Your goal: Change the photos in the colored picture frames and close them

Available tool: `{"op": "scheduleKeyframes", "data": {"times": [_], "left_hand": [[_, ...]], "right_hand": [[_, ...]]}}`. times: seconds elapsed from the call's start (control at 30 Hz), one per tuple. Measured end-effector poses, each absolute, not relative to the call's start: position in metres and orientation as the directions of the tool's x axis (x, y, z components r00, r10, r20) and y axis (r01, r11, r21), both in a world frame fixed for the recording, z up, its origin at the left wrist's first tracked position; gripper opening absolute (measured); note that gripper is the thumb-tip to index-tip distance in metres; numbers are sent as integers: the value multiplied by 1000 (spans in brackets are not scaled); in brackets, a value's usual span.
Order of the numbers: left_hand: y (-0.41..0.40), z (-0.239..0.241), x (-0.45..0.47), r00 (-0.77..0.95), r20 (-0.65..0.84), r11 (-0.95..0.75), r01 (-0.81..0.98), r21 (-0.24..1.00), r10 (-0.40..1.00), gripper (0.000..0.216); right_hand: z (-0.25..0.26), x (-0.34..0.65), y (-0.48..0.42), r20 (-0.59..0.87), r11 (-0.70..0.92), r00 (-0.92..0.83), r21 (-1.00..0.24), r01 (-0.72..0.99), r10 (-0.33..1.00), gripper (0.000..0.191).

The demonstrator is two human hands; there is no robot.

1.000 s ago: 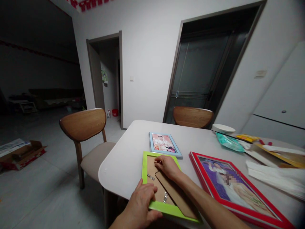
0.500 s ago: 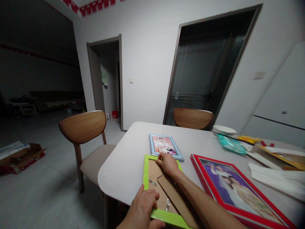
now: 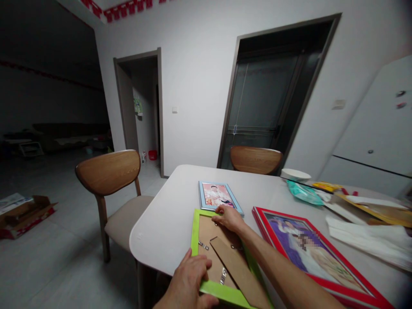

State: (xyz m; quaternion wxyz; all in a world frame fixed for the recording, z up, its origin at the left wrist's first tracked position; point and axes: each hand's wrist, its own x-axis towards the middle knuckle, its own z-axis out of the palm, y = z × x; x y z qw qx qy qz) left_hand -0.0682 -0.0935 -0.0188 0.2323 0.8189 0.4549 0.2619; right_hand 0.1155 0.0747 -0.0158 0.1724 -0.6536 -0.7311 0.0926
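A lime-green picture frame [image 3: 195, 234] lies back side up at the table's near edge. Its brown backing board [image 3: 206, 229] carries small metal clips [image 3: 223, 275] and a long brown stand flap [image 3: 240, 268]. My left hand [image 3: 193, 277] grips the frame's near left corner, thumb at the near rim and fingers over the side and backing. At the far end, my right hand [image 3: 230, 218] has its fingers bent together on the backing's edge. A bit of metal shows under those fingertips, mostly hidden. My right forearm covers part of the frame's right side.
Just beyond lies a light-blue framed photo [image 3: 219, 195]. A large red framed photo [image 3: 309, 249] is to the right. Farther right are a teal packet [image 3: 304, 193], a white bowl [image 3: 295, 174] and white paper [image 3: 367, 240]. Wooden chairs [image 3: 111, 171] stand around the white table [image 3: 161, 231].
The view has shifted slightly to the right. My right fingers have moved a little at the frame's far end, and a clip by my right wrist shows more. My left hand keeps its grip.
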Motion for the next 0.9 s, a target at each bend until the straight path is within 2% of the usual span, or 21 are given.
{"op": "scheduleKeyframes", "data": {"times": [0.17,0.4,0.6,0.9], "left_hand": [[-96,-14,-66,434,218,-466,626,625,875,47],[-97,-13,-68,449,203,-471,637,610,870,35],[-97,-14,-68,441,221,-477,641,601,870,35],[-100,-17,-64,441,228,-480,629,611,868,36]], "right_hand": [[-17,112,79,101,92,-59,-358,929,993,41],[-12,112,77,96,79,-45,-375,924,994,38],[-12,121,77,70,102,-80,-420,902,994,27],[-17,114,81,66,72,-50,-379,923,997,31]]}}
